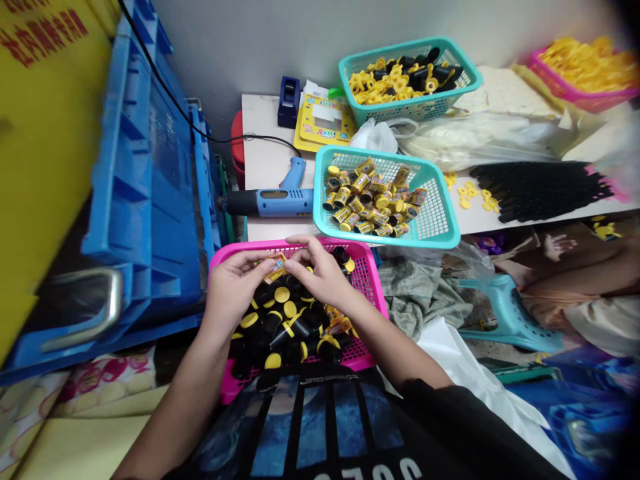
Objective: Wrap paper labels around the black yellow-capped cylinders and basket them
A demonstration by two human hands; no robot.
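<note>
Where the small yellow-orange printed wrapper sits: pinched between both hands, over the far end of a pink plastic mesh basket.
Left hand: fingers curled, gripping its left end.
Right hand: fingertips closed on its right end.
Below: black yellow-capped cylinders, loose in the basket.

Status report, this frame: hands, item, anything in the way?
Left hand and right hand both pinch a yellow-orange piece over the pink basket. Black yellow-capped tubes piled beneath. Nothing blocks them.

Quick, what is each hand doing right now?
Left hand: closed, pinching one end of a yellow label.
Right hand: closed, pinching the label's other end.
</note>
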